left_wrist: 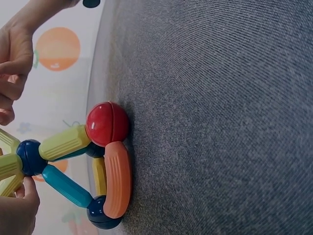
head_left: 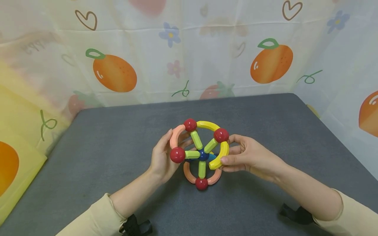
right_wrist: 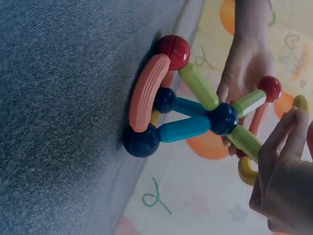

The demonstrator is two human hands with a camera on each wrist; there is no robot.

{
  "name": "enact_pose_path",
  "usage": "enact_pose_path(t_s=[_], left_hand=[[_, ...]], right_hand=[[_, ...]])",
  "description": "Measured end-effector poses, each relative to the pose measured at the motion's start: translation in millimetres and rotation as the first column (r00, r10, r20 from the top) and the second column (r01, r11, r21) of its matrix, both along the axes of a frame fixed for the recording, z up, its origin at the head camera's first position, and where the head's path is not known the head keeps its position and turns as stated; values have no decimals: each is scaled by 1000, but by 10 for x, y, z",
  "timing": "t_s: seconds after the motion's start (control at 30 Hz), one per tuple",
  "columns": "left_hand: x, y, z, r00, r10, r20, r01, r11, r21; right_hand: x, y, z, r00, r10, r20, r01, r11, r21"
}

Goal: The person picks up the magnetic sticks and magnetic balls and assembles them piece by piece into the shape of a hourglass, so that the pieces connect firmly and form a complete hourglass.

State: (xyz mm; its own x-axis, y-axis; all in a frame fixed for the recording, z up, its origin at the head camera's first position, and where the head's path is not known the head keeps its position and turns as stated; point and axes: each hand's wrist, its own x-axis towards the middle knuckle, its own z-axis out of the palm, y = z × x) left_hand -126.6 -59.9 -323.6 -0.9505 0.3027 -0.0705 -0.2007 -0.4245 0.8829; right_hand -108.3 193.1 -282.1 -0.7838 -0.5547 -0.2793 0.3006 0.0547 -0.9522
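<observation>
A ball-and-stick building model [head_left: 202, 168] stands on the table, its base ring touching the surface. Light green sticks spread from a navy middle ball [right_wrist: 223, 119] to red balls. Blue sticks [right_wrist: 185, 129] run down to navy balls in the base, joined there by salmon curved sticks [left_wrist: 118, 179]. My left hand [head_left: 162, 159] holds the model's left side at a salmon curved stick [head_left: 175, 137], fingers partly hidden behind it. With thumb and fingers, my right hand [head_left: 251, 157] pinches a yellow curved stick [head_left: 223, 154]. That stick's upper end meets the right red ball [head_left: 221, 135]; its lower end hangs free.
A dark grey cloth-covered table [head_left: 118, 137] lies under the model. Behind and beside it hangs a pale curtain [head_left: 206, 49] printed with oranges, hearts and flowers. Black straps [head_left: 136, 226] show near both sleeves.
</observation>
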Motion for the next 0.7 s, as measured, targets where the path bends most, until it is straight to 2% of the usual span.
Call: enact_pose_path(t_s=[0.17, 0.27, 0.37, 0.5, 0.6, 0.7], left_hand=[[2, -7, -1, 1000, -14, -8, 14, 1000, -4], [1, -13, -4, 1000, -22, -17, 22, 1000, -5], [-2, -15, -8, 999, -24, -22, 24, 1000, -4], [-6, -13, -10, 999, -27, -22, 27, 1000, -1], [-6, -15, -11, 999, -28, -25, 28, 1000, -3], [-4, -19, -13, 999, -32, -35, 32, 999, -10]], right_hand=[[8, 34, -36, 998, 30, -55, -27, 999, 41], [3, 64, -45, 992, 47, -117, -36, 995, 98], [-4, 95, -41, 979, 47, -201, -10, 983, 181], [-9, 111, -45, 936, 32, -351, 67, 962, 266], [-14, 102, -63, 900, 16, -437, 105, 962, 252], [-23, 84, -81, 868, 10, -496, 108, 972, 209]])
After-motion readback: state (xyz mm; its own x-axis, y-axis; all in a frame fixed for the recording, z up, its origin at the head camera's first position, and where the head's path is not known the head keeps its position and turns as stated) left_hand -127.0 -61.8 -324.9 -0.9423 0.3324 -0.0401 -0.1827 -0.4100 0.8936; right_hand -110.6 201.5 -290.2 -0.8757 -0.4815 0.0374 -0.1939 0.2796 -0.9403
